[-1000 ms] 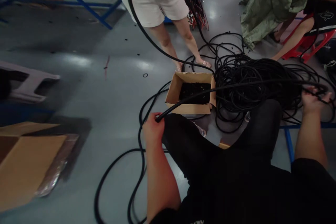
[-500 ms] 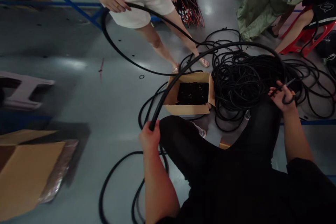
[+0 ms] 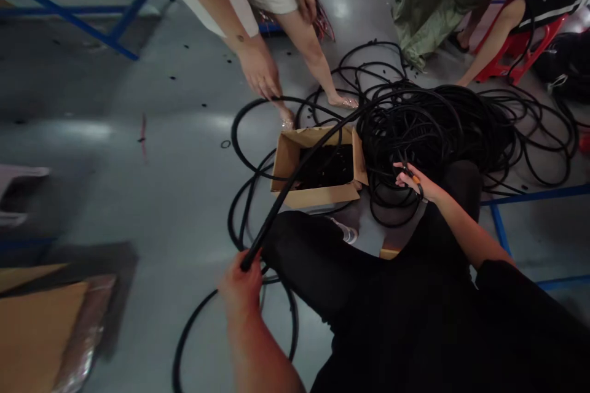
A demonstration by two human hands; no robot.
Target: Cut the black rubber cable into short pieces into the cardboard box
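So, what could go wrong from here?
Cutter nick: the small cutter with orange-and-black handles at the right hand is close to the tangled pile of black cable; its tip might scrape one.
Snag: the thick black cable gripped by the left hand passes over the open cardboard box; a pull could catch a flap.
Trip: loose loops lie near the co-worker's sparkly shoes.

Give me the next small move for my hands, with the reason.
Probably bring the right hand, with its scissors, closer to the black cable: the left hand grips that cable, while the right hand hovers well away from the gripped stretch.
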